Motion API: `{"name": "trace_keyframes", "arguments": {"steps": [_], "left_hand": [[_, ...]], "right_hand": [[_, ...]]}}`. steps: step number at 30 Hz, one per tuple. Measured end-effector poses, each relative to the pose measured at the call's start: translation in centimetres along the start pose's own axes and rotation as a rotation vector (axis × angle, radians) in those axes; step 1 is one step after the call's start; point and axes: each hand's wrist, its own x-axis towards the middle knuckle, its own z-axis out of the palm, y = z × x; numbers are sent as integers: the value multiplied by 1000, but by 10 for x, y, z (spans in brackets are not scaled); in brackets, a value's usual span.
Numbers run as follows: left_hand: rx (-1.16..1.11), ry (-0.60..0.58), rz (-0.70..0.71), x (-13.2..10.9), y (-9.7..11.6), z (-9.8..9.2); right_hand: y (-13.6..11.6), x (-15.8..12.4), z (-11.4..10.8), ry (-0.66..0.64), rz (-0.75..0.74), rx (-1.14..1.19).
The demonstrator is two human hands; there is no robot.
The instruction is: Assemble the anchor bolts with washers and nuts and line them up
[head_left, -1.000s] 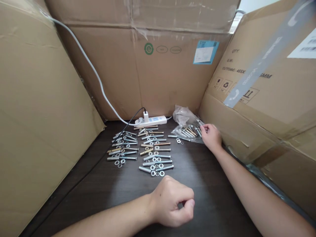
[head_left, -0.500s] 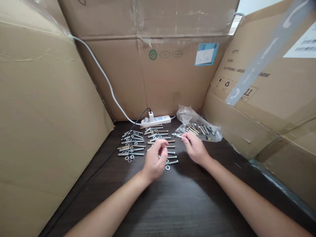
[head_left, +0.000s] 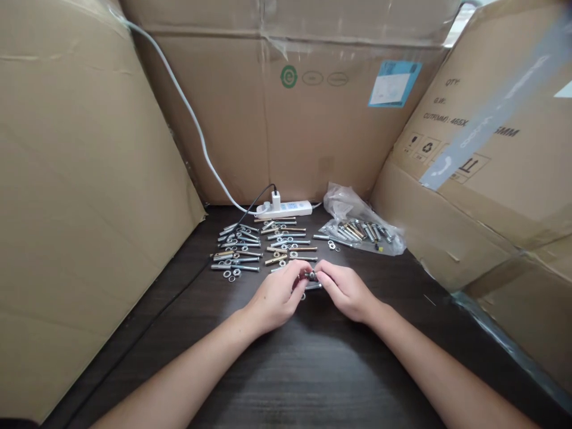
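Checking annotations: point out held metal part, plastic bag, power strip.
Held metal part (head_left: 311, 276), head view: exposed portion.
Plastic bag (head_left: 342, 201), head view: crumpled upper film.
Power strip (head_left: 286, 209), head view: top face.

Fastener (head_left: 312, 276) half lost between the fingers (head_left: 300, 266)
Under them, a bolt (head_left: 314, 286) lies partly covered; beyond, a blue label (head_left: 393, 85) is unreadably small.

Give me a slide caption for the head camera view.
Left hand and right hand meet at a bolt, with laid-out hardware and a bag beyond.

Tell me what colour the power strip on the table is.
White, with blue patches on top of the power strip; the head view shows it best.
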Motion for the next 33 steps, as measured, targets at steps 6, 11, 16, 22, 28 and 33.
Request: {"name": "trace_keyframes", "arguments": {"steps": [6,11,16,22,28,33], "left_hand": [[59,-44,-24,0,-3,-3],[63,-48,-31,0,-4,-5],[86,-55,-43,0,-5,-4],[115,-76,56,0,0,-9],[43,-26,59,-2,2,-10],[31,-28,50,-2,-3,-8]], "right_hand": [[-2,-1,3,-26,-7,-76],[-1,-2,3,-22,2,-91],[-2,-3,4,-8,-21,-65],[-4,-4,9,62,-71,-27],[-3,-5,9,85,-41,-8],[-1,-5,10,92,-20,7]]}}
